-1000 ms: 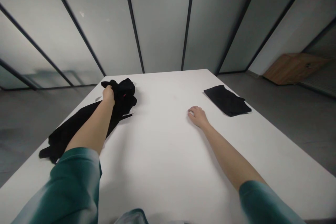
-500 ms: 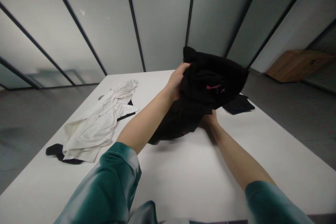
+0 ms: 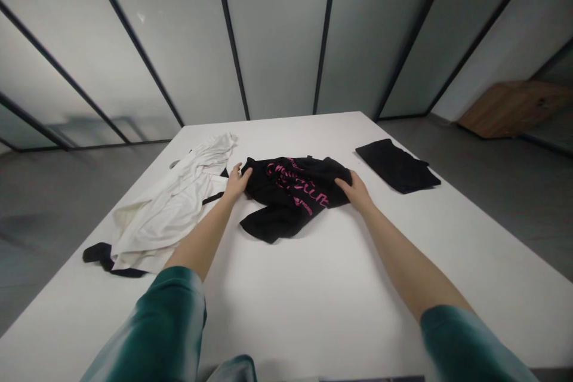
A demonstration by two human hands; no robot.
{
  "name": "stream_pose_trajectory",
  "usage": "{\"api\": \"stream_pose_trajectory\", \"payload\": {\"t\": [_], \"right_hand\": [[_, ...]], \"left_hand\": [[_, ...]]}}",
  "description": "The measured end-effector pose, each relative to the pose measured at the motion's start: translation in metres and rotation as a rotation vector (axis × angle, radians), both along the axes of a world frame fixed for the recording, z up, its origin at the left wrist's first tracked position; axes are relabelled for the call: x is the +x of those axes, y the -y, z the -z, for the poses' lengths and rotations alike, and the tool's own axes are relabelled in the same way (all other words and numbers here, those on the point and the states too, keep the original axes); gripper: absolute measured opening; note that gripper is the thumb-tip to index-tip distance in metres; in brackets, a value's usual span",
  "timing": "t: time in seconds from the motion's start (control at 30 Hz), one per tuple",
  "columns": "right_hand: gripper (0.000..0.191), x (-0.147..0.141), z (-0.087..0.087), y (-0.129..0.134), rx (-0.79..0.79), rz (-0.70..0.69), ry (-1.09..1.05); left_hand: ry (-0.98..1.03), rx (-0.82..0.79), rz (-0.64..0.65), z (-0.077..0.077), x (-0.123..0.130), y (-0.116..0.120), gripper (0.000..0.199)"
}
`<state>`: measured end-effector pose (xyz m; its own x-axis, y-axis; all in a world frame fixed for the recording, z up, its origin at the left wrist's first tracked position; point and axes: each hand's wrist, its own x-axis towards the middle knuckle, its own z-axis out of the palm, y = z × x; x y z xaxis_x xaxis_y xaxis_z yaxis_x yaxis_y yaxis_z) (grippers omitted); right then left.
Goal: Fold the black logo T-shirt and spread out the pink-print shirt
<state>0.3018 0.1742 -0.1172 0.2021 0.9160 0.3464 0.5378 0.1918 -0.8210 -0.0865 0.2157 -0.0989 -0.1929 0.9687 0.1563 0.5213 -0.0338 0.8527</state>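
A black garment with pink lettering (image 3: 277, 197) lies bunched on the white table (image 3: 308, 304) in front of me, one flap spread toward me. My left hand (image 3: 237, 181) grips its left edge, thumb and fingers closing on the cloth. At the opposite edge, my right hand (image 3: 355, 190) is closed on the fabric, with the thumb on top and the other fingers partly hidden. Whether the garment is a T-shirt or a sweatshirt I cannot tell.
To the left lies a crumpled white garment (image 3: 174, 209), with black cloth (image 3: 101, 255) sticking out from under it. A folded black garment (image 3: 396, 166) rests at the right edge. Frosted glass panels (image 3: 277, 36) stand behind the table; a wooden board (image 3: 510, 108) is at far right.
The black garment has come down from the air onto the table, its pink lettering now spread into view. My hands have moved apart to its two sides.
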Motion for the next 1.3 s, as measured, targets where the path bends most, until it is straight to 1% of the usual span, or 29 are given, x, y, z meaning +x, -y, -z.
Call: {"api": "stream_pose_trajectory", "payload": {"t": [0.07, 0.13, 0.17, 0.23, 0.3, 0.37, 0.43, 0.47, 0.5, 0.53, 0.57, 0.6, 0.63, 0.67, 0.7, 0.73, 0.77, 0.83, 0.87, 0.93, 0.97, 1.0, 1.03, 1.1, 1.13, 1.2, 1.3], "right_hand": [[0.046, -0.003, -0.003, 0.004, -0.061, -0.132, 0.177], [0.040, -0.005, -0.007, 0.006, -0.114, -0.204, 0.332], [0.036, -0.005, -0.009, 0.007, -0.134, -0.209, 0.386], [0.033, -0.003, -0.014, 0.008, -0.172, -0.183, 0.442], [0.029, 0.004, -0.021, 0.007, -0.222, -0.162, 0.435], [0.022, 0.017, -0.032, 0.004, -0.312, -0.199, 0.389], [0.017, 0.033, -0.044, 0.001, -0.422, -0.277, 0.322], [0.016, 0.041, -0.049, 0.000, -0.467, -0.316, 0.289], [0.016, 0.048, -0.055, -0.002, -0.500, -0.340, 0.262], [0.016, 0.053, -0.059, -0.003, -0.514, -0.344, 0.247], [0.015, 0.055, -0.062, -0.005, -0.506, -0.327, 0.244], [0.012, 0.055, -0.065, -0.006, -0.477, -0.292, 0.245], [0.011, 0.052, -0.066, -0.007, -0.431, -0.252, 0.241], [0.011, 0.048, -0.067, -0.008, -0.377, -0.214, 0.221], [0.013, 0.042, -0.067, -0.009, -0.324, -0.187, 0.181], [0.016, 0.034, -0.067, -0.010, -0.284, -0.174, 0.122], [0.018, 0.027, -0.067, -0.011, -0.267, -0.175, 0.050], [0.020, 0.015, -0.068, -0.012, -0.285, -0.189, -0.072], [0.020, 0.012, -0.069, -0.012, -0.297, -0.191, -0.093], [0.019, 0.011, -0.071, -0.013, -0.286, -0.183, -0.036], [0.019, 0.014, -0.073, -0.014, -0.249, -0.157, 0.026], [0.020, 0.019, -0.074, -0.015, -0.195, -0.114, 0.097], [0.021, 0.025, -0.075, -0.015, -0.132, -0.062, 0.167], [0.026, 0.038, -0.076, -0.016, -0.032, 0.044, 0.292], [0.028, 0.044, -0.077, -0.017, -0.015, 0.082, 0.348], [0.031, 0.051, -0.078, -0.020, -0.063, 0.106, 0.451], [0.024, 0.051, -0.082, -0.032, -0.230, 0.098, 0.575]], "left_hand": [[-0.324, 0.050, 0.155, 0.008, 0.008, 0.012, 0.061], [-0.568, 0.047, 0.249, 0.011, 0.016, 0.019, 0.057], [-0.644, 0.036, 0.271, 0.011, 0.019, 0.021, 0.054], [-0.723, 0.020, 0.300, 0.006, 0.019, 0.021, 0.049], [-0.753, 0.011, 0.354, -0.006, 0.013, 0.021, 0.045], [-0.752, -0.067, 0.454, -0.024, 0.001, 0.020, 0.036], [-0.701, -0.271, 0.568, -0.047, -0.014, 0.019, 0.028], [-0.665, -0.401, 0.595, -0.059, -0.021, 0.018, 0.032], [-0.641, -0.517, 0.582, -0.070, -0.027, 0.016, 0.040], [-0.646, -0.584, 0.518, -0.080, -0.031, 0.014, 0.048], [-0.682, -0.582, 0.412, -0.088, -0.031, 0.012, 0.055], [-0.738, -0.513, 0.289, -0.092, -0.029, 0.009, 0.058], [-0.795, -0.401, 0.179, -0.094, -0.024, 0.005, 0.058], [-0.834, -0.279, 0.116, -0.093, -0.017, 0.002, 0.056], [-0.845, -0.177, 0.113, -0.088, -0.007, -0.001, 0.053], [-0.835, -0.115, 0.160, -0.081, 0.005, -0.004, 0.051], [-0.815, -0.099, 0.244, -0.073, 0.016, -0.006, 0.050], [-0.811, -0.149, 0.409, -0.056, 0.038, -0.009, 0.050], [-0.828, -0.188, 0.474, -0.048, 0.045, -0.009, 0.049], [-0.862, -0.243, 0.557, -0.039, 0.053, -0.010, 0.041], [-0.863, -0.242, 0.570, -0.038, 0.052, -0.010, 0.036], [-0.850, -0.215, 0.549, -0.039, 0.050, -0.010, 0.033], [-0.824, -0.169, 0.497, -0.042, 0.045, -0.011, 0.032], [-0.750, -0.077, 0.357, -0.051, 0.033, -0.012, 0.034], [-0.708, -0.054, 0.295, -0.057, 0.027, -0.012, 0.035], [-0.633, -0.064, 0.234, -0.071, 0.017, -0.015, 0.034], [-0.627, -0.153, 0.250, -0.089, 0.010, -0.023, 0.025]]}}
